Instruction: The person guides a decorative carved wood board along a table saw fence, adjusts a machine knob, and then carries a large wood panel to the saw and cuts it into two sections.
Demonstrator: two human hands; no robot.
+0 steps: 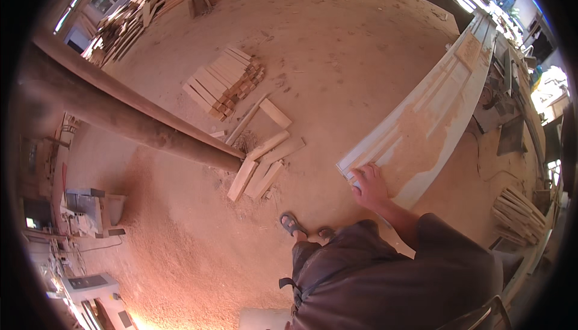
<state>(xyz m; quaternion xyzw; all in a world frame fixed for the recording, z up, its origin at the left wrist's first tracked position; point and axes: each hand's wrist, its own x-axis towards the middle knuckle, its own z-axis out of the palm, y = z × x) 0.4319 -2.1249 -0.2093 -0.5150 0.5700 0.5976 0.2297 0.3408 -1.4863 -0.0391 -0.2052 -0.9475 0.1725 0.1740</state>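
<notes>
The worker's right hand [370, 186] lies at the near left corner of a long, pale-topped workbench [415, 193], fingers bent and palm turned down; whether it grips the edge, pinches something small or merely rests there cannot be told. The bench, the thing in contact, runs from beside the worker toward the upper right, bearing long narrow wooden strips [428, 92] and a broad spread of sawdust [415, 134]. The strips lie lengthwise, presumably because the narrow top supports them best that way; the hand's place at the corner probably steadies the worker or whatever lies beneath it. On the floor, short battens [220, 77] are stacked side by side, an arrangement that likely keeps them tidy and easily counted, while loose boards [268, 143] lie around the foot of a slanting post [156, 134]. The left hand is not in view. The dark garment [385, 282] conceals most of one sandalled foot, the far bench end is crowded with glare, and the machine [96, 300] at lower left is cut off by the lens rim.
</notes>
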